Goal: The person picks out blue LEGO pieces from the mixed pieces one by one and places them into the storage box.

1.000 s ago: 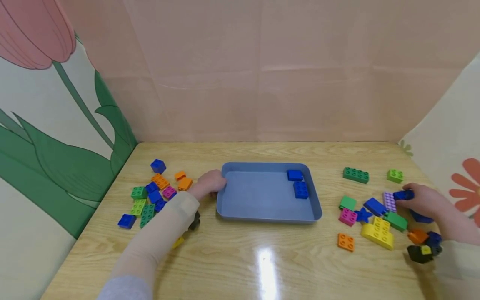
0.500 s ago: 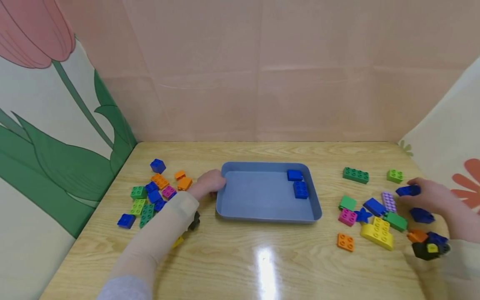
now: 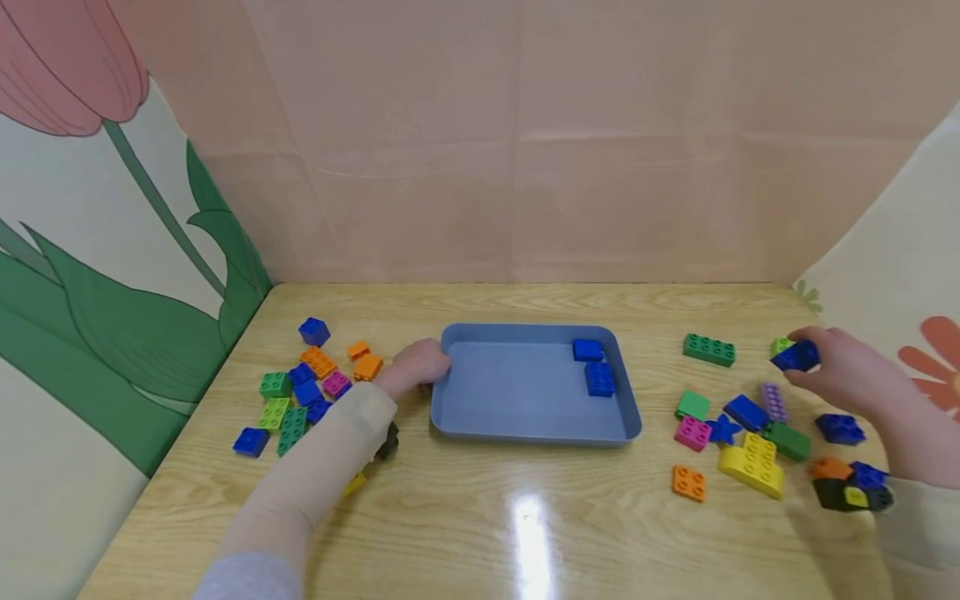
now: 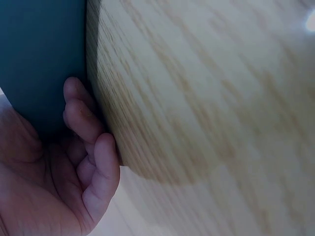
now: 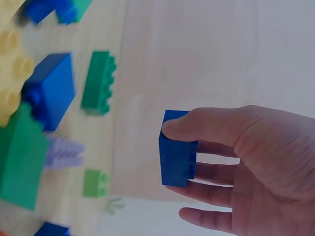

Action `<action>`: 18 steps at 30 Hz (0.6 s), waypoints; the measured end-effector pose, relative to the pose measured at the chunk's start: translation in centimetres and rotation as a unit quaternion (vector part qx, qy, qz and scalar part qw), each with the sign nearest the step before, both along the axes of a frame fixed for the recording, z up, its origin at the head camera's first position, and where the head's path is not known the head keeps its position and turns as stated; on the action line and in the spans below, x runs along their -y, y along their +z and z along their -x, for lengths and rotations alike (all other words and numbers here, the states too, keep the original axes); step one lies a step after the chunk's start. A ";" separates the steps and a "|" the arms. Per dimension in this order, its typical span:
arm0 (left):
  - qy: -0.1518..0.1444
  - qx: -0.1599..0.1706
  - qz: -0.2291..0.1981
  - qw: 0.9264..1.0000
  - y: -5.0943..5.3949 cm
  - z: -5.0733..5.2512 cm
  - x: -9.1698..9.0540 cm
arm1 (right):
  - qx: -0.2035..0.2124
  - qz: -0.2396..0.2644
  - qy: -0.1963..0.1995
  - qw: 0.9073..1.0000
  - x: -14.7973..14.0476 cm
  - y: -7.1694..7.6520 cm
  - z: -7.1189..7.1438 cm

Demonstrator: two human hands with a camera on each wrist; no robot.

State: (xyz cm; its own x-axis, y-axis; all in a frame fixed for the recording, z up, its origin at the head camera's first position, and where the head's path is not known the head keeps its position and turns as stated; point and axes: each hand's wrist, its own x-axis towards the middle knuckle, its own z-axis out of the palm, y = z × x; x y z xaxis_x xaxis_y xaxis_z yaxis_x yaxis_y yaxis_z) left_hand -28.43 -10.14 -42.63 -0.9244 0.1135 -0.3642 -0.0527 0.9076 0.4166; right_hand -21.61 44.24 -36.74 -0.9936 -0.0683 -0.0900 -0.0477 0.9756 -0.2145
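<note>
Blue brick (image 3: 795, 357), pinched in the right hand (image 3: 851, 368) between thumb and fingers, has just risen away from the purple brick (image 3: 774, 402), seemingly free to be carried. Left hand (image 3: 418, 365) still grips the tray (image 3: 517, 392), which lies between the widely parted hands.

From here I can read no lettering, number or brand on the tray (image 3: 510, 383), nor on the bricks (image 3: 797, 357) either side of it.

I read this as a play corner, home or nursery unclear: toy bricks (image 3: 752, 469) near my right grip (image 3: 843, 367), wood-grain desk (image 3: 435, 525) beneath, tulip-printed panel (image 3: 112, 325) left of my left grip (image 3: 418, 364).
</note>
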 end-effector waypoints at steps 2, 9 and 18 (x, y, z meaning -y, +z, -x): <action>-0.001 -0.001 0.000 1.000 -0.1 0.0 0.0 | -0.008 -0.009 0.008 1.000 1.0 0.7 -0.2; -0.005 -0.001 -0.002 1.000 -0.4 0.1 0.0 | -0.025 -0.038 0.025 0.999 4.3 2.6 -1.0; -0.004 0.002 0.004 1.000 -0.2 0.2 0.1 | -0.068 -0.064 0.078 0.993 8.4 3.3 -1.4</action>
State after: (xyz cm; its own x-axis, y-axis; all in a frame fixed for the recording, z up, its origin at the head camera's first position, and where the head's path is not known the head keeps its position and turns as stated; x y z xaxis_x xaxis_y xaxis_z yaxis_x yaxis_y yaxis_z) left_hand -28.63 -10.20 -42.85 -0.9222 0.1189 -0.3679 -0.0459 0.9111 0.4096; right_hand -20.17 35.84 -33.39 -0.9754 -0.2190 0.0265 -0.2204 0.9729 -0.0703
